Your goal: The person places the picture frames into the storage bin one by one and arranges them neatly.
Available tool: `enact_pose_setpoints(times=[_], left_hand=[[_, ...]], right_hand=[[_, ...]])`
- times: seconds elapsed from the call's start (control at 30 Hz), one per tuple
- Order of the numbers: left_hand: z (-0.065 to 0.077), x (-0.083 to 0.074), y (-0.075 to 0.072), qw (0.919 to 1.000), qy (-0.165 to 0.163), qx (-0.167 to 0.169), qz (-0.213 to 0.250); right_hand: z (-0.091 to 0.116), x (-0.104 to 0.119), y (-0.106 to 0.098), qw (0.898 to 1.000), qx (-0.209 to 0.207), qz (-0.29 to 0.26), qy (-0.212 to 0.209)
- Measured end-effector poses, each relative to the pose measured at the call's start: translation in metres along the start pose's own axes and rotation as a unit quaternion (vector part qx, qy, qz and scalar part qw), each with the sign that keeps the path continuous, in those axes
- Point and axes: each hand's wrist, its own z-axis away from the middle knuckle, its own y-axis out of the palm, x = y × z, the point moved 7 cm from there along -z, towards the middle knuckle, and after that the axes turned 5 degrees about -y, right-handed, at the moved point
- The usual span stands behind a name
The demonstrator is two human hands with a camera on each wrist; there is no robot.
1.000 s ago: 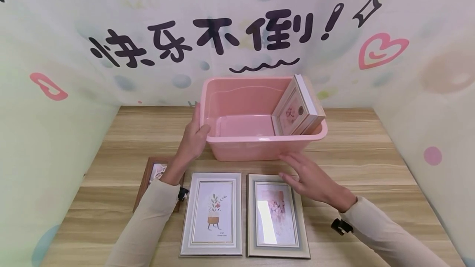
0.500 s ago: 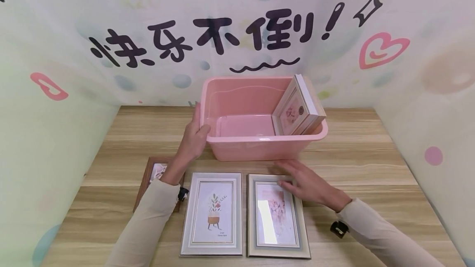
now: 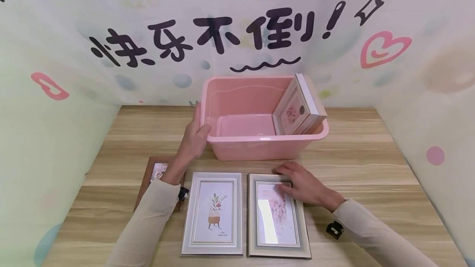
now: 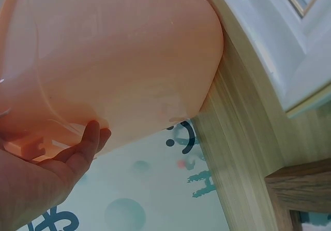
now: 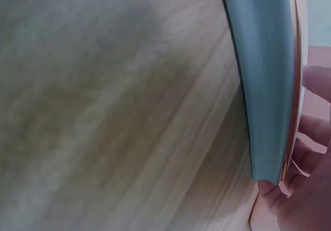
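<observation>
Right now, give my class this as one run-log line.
left grip: holding pink bin | right grip: touching cream frame, far edge | white frame: alongside, untouched

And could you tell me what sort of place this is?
Probably an indoor booth set up for tabletop work, though I cannot be sure: printed sheeting rises behind and on both sides of a wood-grain table, where a pink tub stands with picture frames lying before it.

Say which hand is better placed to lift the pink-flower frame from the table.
Probably the right hand: it touches the far edge of the pink-flower frame, while the left hand grips the pink tub.
</observation>
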Motion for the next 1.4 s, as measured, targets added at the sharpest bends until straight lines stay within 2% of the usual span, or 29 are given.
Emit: enact_pose_setpoints(times=[0.17,0.4,0.57,0.67,0.77,0.9,1.03,1.2,1.4], left_hand=[[-0.001,0.001,-0.001,0.9999,-0.004,-0.005,-0.011],[-0.013,0.029,-0.001,0.9998,0.002,-0.014,-0.011],[-0.014,0.035,-0.002,0.9996,0.017,-0.018,-0.009],[-0.014,0.034,-0.002,0.9996,0.019,-0.019,-0.008],[-0.008,0.018,-0.001,0.9998,0.009,-0.013,-0.010],[0.001,-0.001,-0.001,0.9999,-0.004,-0.007,-0.015],[0.001,-0.002,-0.001,0.9998,-0.005,-0.008,-0.016],[0.001,-0.002,-0.001,0.9999,-0.005,-0.007,-0.014],[0.001,-0.002,-0.001,0.9998,-0.008,-0.005,-0.014]], right_hand=[[-0.002,0.000,0.001,0.999,-0.019,0.011,-0.026],[-0.003,0.000,0.002,0.998,-0.032,0.012,-0.044],[-0.004,0.000,0.000,0.999,-0.023,0.001,-0.040],[-0.004,0.001,-0.003,1.000,-0.006,-0.006,-0.027],[-0.006,0.002,-0.008,1.000,0.012,-0.024,-0.014],[-0.008,0.004,-0.019,0.998,0.017,-0.060,-0.023],[-0.009,0.004,-0.029,0.993,0.012,-0.105,-0.043],[-0.010,0.001,-0.037,0.986,0.027,-0.161,-0.033],[-0.010,0.000,-0.046,0.978,0.033,-0.201,-0.032]])
